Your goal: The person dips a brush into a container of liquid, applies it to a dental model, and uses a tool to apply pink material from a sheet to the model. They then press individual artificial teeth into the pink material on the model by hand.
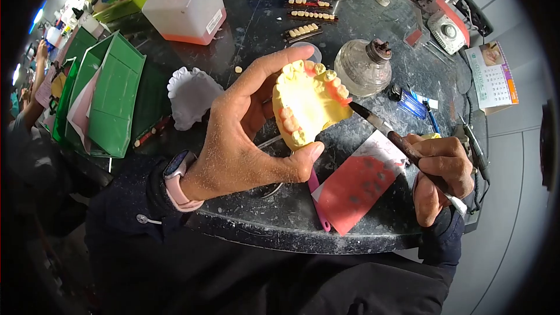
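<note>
My left hand [245, 134] grips a yellow plaster dental cast [306, 108] between thumb and fingers, its arch of teeth turned up toward me. Pink wax with set teeth lines both sides of the arch. In my right hand [440, 169] is a wax knife [402, 142] with a dark handle, held like a pen. Its blade tip meets, or nearly meets, the pink wax at the cast's right edge. Below the knife lies a sheet of pink wax [356, 192] with dark smudges, partly over a pink-handled tool [321, 213].
A glass spirit burner [361, 70] stands beyond the cast. Strips of artificial teeth [312, 16] lie at the back. To the left are a white plaster cast [191, 96], a green box [114, 96] and a jug of pink liquid [185, 9]. A calendar [493, 76] stands right.
</note>
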The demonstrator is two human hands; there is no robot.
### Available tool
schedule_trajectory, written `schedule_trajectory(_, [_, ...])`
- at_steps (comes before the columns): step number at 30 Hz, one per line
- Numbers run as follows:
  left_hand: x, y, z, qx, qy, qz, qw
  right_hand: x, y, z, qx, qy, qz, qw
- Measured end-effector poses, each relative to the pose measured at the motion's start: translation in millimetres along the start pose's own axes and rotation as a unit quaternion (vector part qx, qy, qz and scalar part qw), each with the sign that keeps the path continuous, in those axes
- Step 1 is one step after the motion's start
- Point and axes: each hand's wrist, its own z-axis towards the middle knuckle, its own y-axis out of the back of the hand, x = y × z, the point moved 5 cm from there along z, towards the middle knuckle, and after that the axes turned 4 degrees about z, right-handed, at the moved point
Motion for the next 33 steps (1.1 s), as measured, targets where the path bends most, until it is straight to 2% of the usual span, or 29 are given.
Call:
schedule_trajectory(8, [0.2, 1.2, -0.7, 0.006, -0.004, 0.005, 1.000, 1.7, 1.0, -1.1, 0.021, -0.019, -0.015, 0.999])
schedule_trajectory(14, [1.2, 1.1, -0.9, 0.005, 0.001, -0.006, 1.000, 1.2, 2.8, -4.9, -0.024, -0.010, 0.023, 0.999])
schedule_trajectory(17, [0.7, 1.2, -1.3, 0.010, 0.001, -0.008, 1.000, 4.3, -0.5, -1.3, 0.009, -0.007, -0.029, 1.000])
schedule_trajectory(33, [2.3, 1.2, -1.4, 0.004, -0.006, -0.002, 1.000, 1.0, -1.9, -1.6, 0.004, -0.015, -0.021, 1.000])
